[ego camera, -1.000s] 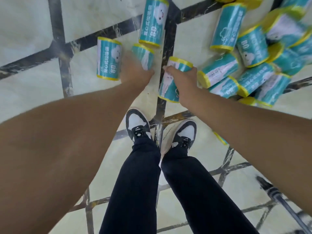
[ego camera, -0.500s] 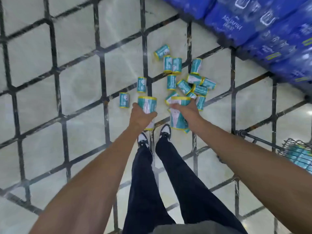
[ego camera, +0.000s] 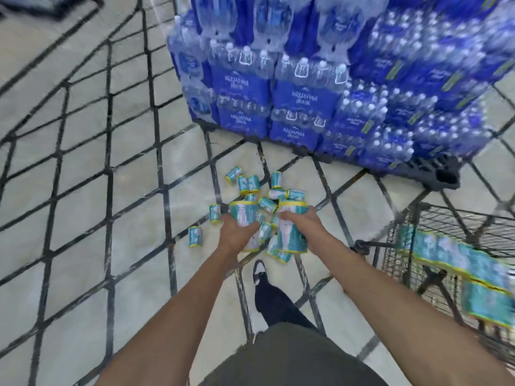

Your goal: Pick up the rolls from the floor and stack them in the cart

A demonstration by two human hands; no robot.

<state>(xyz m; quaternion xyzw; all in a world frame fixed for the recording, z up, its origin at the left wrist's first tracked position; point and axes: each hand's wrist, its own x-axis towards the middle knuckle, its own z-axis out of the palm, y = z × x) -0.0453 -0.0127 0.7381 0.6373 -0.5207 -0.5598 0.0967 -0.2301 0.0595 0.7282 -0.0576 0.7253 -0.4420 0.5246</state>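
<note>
My left hand (ego camera: 237,236) grips one teal roll with yellow ends (ego camera: 243,214), held upright in front of me. My right hand (ego camera: 299,222) grips another teal roll (ego camera: 291,240) beside it. Both are raised above the floor. Below and beyond them lies a pile of several teal rolls (ego camera: 252,183) on the tiled floor, with two stray rolls at the left, one (ego camera: 215,213) near my left hand and one (ego camera: 194,237) further left. The wire cart (ego camera: 401,254) stands at the right, with rows of teal rolls stacked in it (ego camera: 457,254).
A pallet of blue shrink-wrapped water bottle packs (ego camera: 301,101) stands behind the pile. The floor is pale tile with dark grid lines (ego camera: 156,112). My leg and shoe (ego camera: 260,270) are below my hands.
I have straightened up with a roll in each hand, so the floor pile looks farther away. The view swung up and right, showing the water pallet and more of the cart.
</note>
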